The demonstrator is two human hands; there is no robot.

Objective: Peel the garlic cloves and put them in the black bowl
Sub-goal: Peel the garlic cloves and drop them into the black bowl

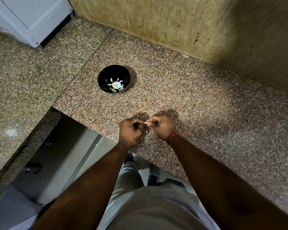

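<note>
A black bowl (105,74) stands on the granite counter (198,100), with several pale peeled garlic cloves (115,85) in its bottom. Nearer to me, my left hand (129,131) and my right hand (161,127) meet just above the counter's front part. Both have curled fingers and pinch a small garlic clove (145,123) between them; only a pale tip of it shows. A red band circles my right wrist.
A white appliance (30,19) stands at the back left. A tan stone wall (189,22) runs behind the counter. The counter has a cut-out corner at the left front, with floor (56,163) and my feet below. A small stem bit (138,116) lies beside my hands.
</note>
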